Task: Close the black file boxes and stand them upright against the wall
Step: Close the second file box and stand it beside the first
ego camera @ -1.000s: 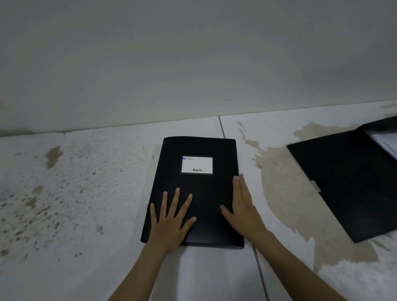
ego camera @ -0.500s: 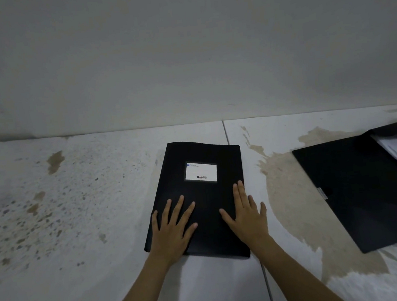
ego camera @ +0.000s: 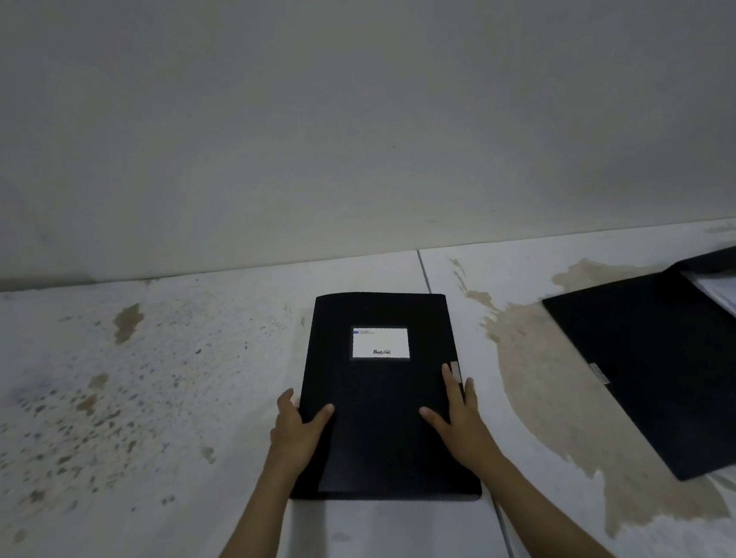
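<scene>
A closed black file box [ego camera: 379, 394] with a white label lies flat on the white floor in front of me. My left hand [ego camera: 297, 429] grips its left edge, thumb on top and fingers curled round the side. My right hand [ego camera: 457, 409] holds its right edge by the small clasp, thumb on the cover. A second black file box [ego camera: 662, 363] lies open at the right, its flap spread flat and white papers showing inside.
A plain grey wall [ego camera: 342, 123] rises just beyond the boxes. The white tiled floor [ego camera: 145, 412] carries brown stains on the left and a large tan patch [ego camera: 548, 396] between the two boxes.
Both hands have slid from lying flat on the cover out to the box's left and right edges and taken hold of them. The view has tilted slightly.
</scene>
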{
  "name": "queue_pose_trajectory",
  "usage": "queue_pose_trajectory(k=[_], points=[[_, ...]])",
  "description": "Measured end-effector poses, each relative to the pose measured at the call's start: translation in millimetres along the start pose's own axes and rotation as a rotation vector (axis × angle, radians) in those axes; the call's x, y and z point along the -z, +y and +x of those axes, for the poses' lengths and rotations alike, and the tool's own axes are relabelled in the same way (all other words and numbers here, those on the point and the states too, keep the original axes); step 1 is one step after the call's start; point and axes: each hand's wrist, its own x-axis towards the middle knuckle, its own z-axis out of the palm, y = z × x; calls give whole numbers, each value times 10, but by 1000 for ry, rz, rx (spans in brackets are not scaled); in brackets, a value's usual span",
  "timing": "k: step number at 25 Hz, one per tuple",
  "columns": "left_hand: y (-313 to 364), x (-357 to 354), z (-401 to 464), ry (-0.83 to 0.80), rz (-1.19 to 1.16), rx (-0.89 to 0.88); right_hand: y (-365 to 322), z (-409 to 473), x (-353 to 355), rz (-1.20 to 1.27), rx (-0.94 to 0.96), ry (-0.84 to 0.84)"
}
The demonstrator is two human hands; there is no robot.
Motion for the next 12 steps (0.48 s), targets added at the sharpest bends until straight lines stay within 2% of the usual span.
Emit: queue_pose_trajectory(k=[7,12], points=[[-60,144,-193,-61,-260,88,-39,-186,23,307,-6,74],[-214,452,-239,101,-385,108,-303,-247,-157,403,11,19]])
